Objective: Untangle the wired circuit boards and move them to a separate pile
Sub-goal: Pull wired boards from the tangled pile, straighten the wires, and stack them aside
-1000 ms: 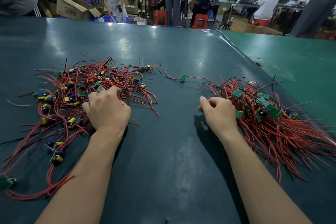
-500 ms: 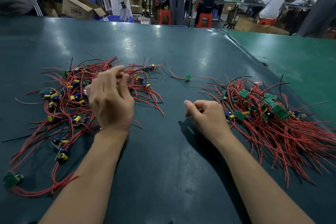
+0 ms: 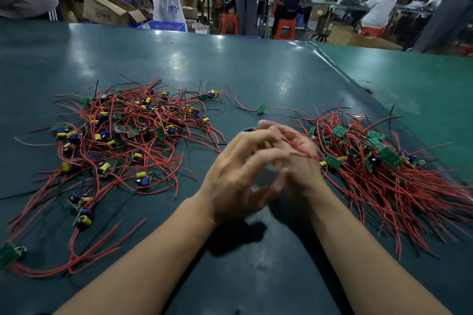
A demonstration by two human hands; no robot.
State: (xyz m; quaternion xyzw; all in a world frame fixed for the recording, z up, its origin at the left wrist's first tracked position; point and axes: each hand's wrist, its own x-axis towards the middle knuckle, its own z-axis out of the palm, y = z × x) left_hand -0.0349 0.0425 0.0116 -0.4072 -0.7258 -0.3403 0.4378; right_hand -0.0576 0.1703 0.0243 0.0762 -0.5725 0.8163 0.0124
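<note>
A tangled pile of wired boards [image 3: 120,140] lies on the table [image 3: 256,71] left of the left hand [image 3: 238,181]. A second pile [image 3: 384,169] lies just right of the right hand [image 3: 297,161]. One lone board [image 3: 262,108] lies beyond both hands, between the piles.

Tangled boards [image 3: 122,140] left, sorted pile [image 3: 384,169] right

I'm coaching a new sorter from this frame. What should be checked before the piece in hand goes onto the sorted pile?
1. Piece off the tangled pile: ok, the red wire is up between the hands.
2. Grip: cannot tell; left hand and right hand overlap, blurred.
3. Wire free of other boards: cannot tell.
4. Sorted pile within reach: ok, beside the right hand.
5. Stray board on the table: not ok, in neither pile.
</note>
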